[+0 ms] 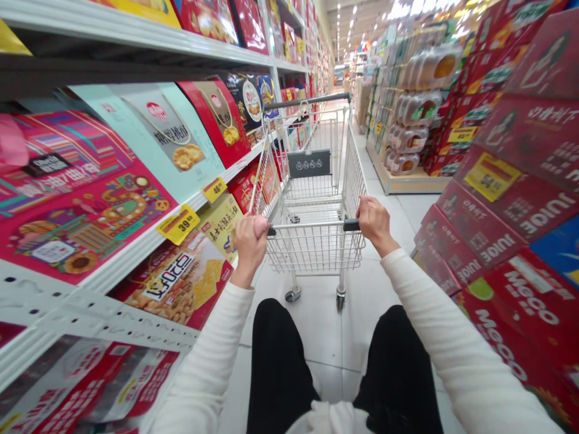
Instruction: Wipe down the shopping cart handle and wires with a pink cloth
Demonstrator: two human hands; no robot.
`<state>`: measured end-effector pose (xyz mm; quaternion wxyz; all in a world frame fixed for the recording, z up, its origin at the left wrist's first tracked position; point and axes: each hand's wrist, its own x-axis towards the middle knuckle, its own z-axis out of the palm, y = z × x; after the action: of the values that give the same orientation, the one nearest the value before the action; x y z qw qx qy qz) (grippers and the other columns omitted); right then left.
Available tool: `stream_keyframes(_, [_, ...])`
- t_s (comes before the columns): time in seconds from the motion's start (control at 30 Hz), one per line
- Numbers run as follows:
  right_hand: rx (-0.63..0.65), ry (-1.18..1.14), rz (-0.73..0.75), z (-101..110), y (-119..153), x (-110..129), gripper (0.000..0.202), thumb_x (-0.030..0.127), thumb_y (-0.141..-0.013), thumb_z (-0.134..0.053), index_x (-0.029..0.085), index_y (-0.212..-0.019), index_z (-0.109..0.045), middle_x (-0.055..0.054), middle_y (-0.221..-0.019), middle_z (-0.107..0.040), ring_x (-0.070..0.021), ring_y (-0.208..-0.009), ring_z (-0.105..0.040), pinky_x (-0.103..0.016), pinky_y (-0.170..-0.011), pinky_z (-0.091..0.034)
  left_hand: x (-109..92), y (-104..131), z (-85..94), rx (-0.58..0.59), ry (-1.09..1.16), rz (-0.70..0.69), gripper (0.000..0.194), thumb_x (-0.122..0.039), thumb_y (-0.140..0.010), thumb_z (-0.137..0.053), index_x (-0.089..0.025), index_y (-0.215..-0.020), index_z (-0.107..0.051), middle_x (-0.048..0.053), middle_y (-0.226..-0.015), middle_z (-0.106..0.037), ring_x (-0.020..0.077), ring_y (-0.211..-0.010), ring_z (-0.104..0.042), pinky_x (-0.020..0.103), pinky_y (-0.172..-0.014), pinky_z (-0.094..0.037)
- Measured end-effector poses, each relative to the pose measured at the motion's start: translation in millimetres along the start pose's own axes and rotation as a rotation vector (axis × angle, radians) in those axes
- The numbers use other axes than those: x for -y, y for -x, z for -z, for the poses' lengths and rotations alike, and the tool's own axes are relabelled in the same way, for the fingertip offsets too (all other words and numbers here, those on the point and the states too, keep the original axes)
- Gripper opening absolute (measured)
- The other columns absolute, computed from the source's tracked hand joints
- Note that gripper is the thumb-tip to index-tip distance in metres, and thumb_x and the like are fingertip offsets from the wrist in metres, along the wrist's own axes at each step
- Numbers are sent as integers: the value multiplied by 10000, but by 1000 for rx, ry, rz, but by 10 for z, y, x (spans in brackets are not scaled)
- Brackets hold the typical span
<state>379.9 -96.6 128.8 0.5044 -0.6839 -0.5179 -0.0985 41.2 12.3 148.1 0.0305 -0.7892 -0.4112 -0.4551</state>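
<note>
A silver wire shopping cart [312,250] stands upright in front of me on the tiled floor. My left hand [251,240] is wrapped round the left end of the cart's front bar. On the right corner, by a black grip, my right hand [373,222] is closed in the same way. A dark sign [309,164] with white symbols hangs inside the cart, and no goods show in its wire baskets. The cart's far end has a dark handle bar [312,101].
Close on the left run white shelves [149,235] with gift boxes, a mint box [156,132] among them, and yellow price tags [180,223]. Stacked red cartons [511,175] line the right side. Farther along, bottle packs [409,114] stand on a wooden pallet [398,181].
</note>
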Motion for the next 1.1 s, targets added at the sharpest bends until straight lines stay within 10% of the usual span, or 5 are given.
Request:
stream_keyframes(0.27, [-12, -16, -6, -8, 12, -39, 628, 475, -1051, -188, 255, -654, -622, -127, -774, -742, -279, -1208, -686, -431, -1019, -536, -691, 79, -350, 83, -28, -173, 208, -330, -961, -582, -223, -1114, -673, 82, -1054, -729, 278, -1072, -642, 501, -1157, -394])
stream_keyframes(0.53, [23, -22, 35, 46, 73, 27, 639, 478, -1054, -178, 248, -643, -608, -144, -908, -776, -272, -1223, -677, -419, -998, -545, -836, 982, -1079, -356, 116, -327, 353, -124, -989, -493, -243, -1306, -597, 78, -1183, -714, 215, -1272, -611, 433, -1147, -444])
stream_keyframes(0.67, [-5, -31, 57, 47, 85, 22, 641, 495, -1053, -175, 262, -570, -526, -143, -880, -766, -278, -1169, -696, -429, -970, -547, -485, 1134, -953, -511, 114, -97, 320, -186, -1009, -490, -248, -1315, -561, 99, -1184, -651, 225, -1206, -622, 452, -1075, -508])
stream_keyframes(0.83, [-47, -71, 73, 32, 93, 44, 630, 506, -1048, -179, 284, -529, -459, -132, -747, -715, -302, -1118, -708, -448, -938, -542, -313, 656, -654, -771, 130, 406, 396, -407, -1002, -583, -214, -1341, -513, 182, -1412, -503, 272, -1387, -499, 501, -1200, -401])
stream_keyframes(1.1, [-40, -53, 66, 17, 121, 117, 622, 519, -1043, -146, 300, -544, -445, -138, -715, -689, -324, -1105, -707, -467, -929, -542, -668, 575, -1083, -722, 278, 390, 731, -614, -979, -541, -185, -1527, -318, 268, -1625, -284, 334, -1585, -240, 548, -1305, -207])
